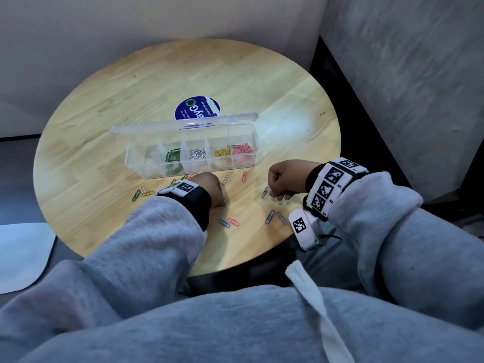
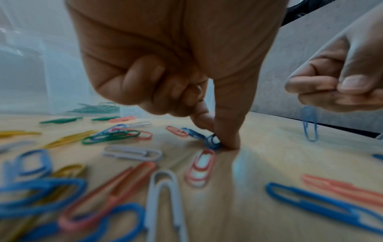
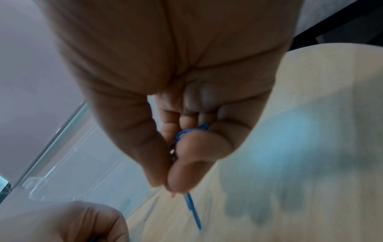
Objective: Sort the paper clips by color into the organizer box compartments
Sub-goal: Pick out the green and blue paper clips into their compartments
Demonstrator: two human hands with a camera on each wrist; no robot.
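Four box [image 1: 146, 163] compartments hold sorted clips, many lie on the desk [image 1: 104, 106]; right hand [image 1: 286, 179] pinches a blue clip [image 2: 310, 126], left hand [image 1: 209, 187] pinches another [image 2: 212, 140].

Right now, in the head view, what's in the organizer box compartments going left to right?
Empty-looking compartment → green paper clips → white paper clips → yellow paper clips → red paper clips.
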